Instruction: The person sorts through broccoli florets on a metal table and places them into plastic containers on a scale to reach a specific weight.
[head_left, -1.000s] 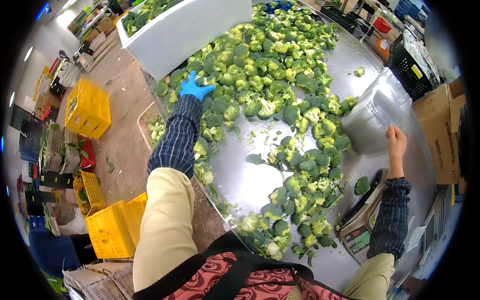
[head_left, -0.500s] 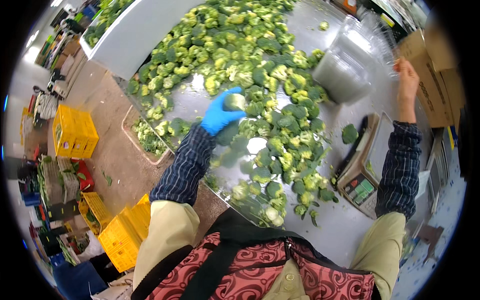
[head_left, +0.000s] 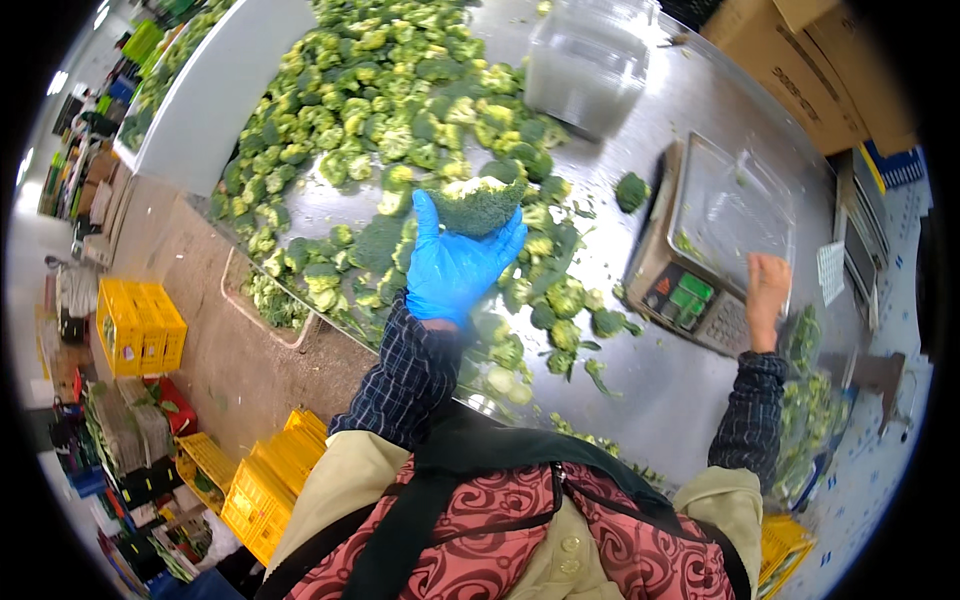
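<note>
My left hand (head_left: 455, 270), in a blue glove, is turned palm up with its fingers curled round a large green piece of broccoli (head_left: 480, 208). It is above a spread of cut broccoli florets (head_left: 375, 125) on the metal table. My bare right hand (head_left: 767, 292) is at the near right corner of a clear plastic container (head_left: 735, 200), its fingers bent and close together at the edge. The container lies on a weighing scale (head_left: 680, 297) with a keypad and a green display. A few green bits show on the container's near left side.
A stack of clear containers (head_left: 585, 75) stands beyond the florets. Cardboard boxes (head_left: 790, 85) are at the far right. A white bin (head_left: 205, 100) borders the far left of the table. Yellow crates (head_left: 140, 325) and a floor tub with broccoli trimmings (head_left: 265, 295) sit to the left.
My right hand has come back from beside the container stack to the scale, where a clear container now lies. My left hand has turned palm up with a larger piece of broccoli showing. The view has shifted right.
</note>
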